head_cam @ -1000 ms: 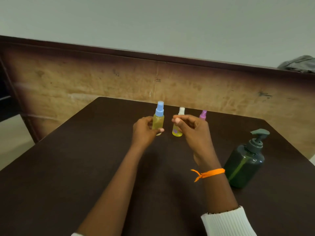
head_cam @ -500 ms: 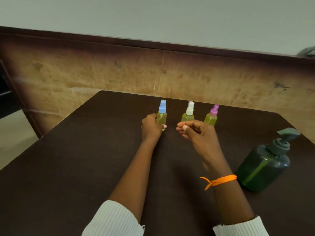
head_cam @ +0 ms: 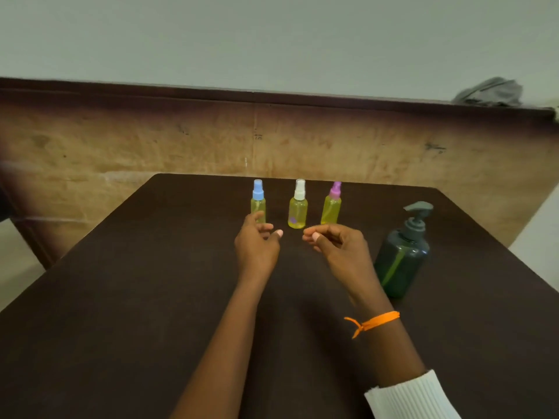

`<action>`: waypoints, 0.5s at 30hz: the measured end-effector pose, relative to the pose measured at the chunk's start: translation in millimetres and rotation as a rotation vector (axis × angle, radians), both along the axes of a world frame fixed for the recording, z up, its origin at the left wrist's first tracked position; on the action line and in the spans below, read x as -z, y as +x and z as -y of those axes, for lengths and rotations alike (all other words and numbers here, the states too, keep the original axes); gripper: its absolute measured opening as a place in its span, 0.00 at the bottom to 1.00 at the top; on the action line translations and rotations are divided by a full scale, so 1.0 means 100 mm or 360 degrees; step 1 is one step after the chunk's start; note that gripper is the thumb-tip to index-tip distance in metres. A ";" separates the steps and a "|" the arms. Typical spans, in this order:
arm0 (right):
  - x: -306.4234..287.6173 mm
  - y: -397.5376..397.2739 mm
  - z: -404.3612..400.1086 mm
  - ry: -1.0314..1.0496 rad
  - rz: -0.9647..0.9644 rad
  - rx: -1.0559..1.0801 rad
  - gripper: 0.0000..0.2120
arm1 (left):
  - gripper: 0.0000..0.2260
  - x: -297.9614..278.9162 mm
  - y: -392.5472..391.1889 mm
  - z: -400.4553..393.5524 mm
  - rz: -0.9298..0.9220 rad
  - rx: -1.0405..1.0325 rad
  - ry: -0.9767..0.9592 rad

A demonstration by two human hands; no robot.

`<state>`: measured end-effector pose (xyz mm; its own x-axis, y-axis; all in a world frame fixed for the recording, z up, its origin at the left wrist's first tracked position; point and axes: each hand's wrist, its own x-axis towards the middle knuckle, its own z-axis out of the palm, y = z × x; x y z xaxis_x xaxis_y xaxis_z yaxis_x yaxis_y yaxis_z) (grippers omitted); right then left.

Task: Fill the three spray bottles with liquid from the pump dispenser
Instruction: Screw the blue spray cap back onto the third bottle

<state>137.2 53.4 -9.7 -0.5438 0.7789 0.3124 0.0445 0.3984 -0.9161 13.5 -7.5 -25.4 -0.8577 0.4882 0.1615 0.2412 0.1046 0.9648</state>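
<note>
Three small spray bottles stand upright in a row at the far side of the dark table (head_cam: 121, 297), each holding yellow liquid: a blue-capped bottle (head_cam: 258, 204), a white-capped bottle (head_cam: 298, 207) and a purple-capped bottle (head_cam: 331, 205). A dark green pump dispenser (head_cam: 403, 255) stands to the right. My left hand (head_cam: 257, 243) hovers just in front of the blue-capped bottle, fingers loosely curled, holding nothing; its fingertips overlap the bottle's base. My right hand (head_cam: 338, 246) hovers in front of the other two bottles, fingers loosely curled and empty.
A worn wooden panel (head_cam: 181, 140) rises behind the table's far edge, with a grey cloth (head_cam: 490, 92) lying on its top at the right. Pale floor (head_cam: 12, 267) shows past the table's left edge.
My left hand has let go of the blue-capped bottle, which now stands in the row, and drawn back towards me. My right hand has also pulled back slightly.
</note>
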 end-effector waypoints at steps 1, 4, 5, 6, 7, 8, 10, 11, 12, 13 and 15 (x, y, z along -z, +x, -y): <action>-0.01 0.13 0.03 0.0051 0.0024 0.0021 0.15 | 0.18 -0.02 0.11 0.05 0.0003 0.0052 0.0014; -0.04 0.54 0.12 0.0145 0.0025 0.0152 0.16 | 0.10 -0.04 0.42 0.13 0.0019 0.0271 0.0030; -0.04 0.69 0.14 0.0154 0.0022 0.0209 0.16 | 0.08 -0.04 0.53 0.16 0.0006 0.0347 0.0020; -0.03 0.82 0.16 0.0151 0.0014 0.0266 0.16 | 0.08 -0.04 0.62 0.16 -0.0012 0.0413 0.0009; 0.00 0.94 0.17 0.0138 0.0001 0.0329 0.16 | 0.08 -0.03 0.70 0.16 -0.0029 0.0474 -0.0001; 0.01 1.07 0.17 0.0122 -0.0023 0.0403 0.15 | 0.08 -0.04 0.79 0.15 -0.0041 0.0535 -0.0012; 0.07 1.25 0.16 0.0105 -0.0079 0.0598 0.13 | 0.07 -0.05 0.93 0.11 -0.0065 0.0627 -0.0041; 0.10 1.31 0.15 0.0114 -0.0086 0.0720 0.12 | 0.07 -0.05 1.00 0.07 -0.0076 0.0654 -0.0052; 0.13 1.35 0.12 0.0119 -0.0075 0.0841 0.09 | 0.08 -0.05 1.05 0.03 -0.0083 0.0675 -0.0063; 0.17 1.37 0.07 0.0116 -0.0045 0.0936 0.07 | 0.09 -0.04 1.12 -0.01 -0.0079 0.0693 -0.0068; 0.25 1.37 -0.07 0.0039 0.0048 0.0939 0.13 | 0.13 0.02 1.25 -0.08 -0.0077 0.0740 -0.0109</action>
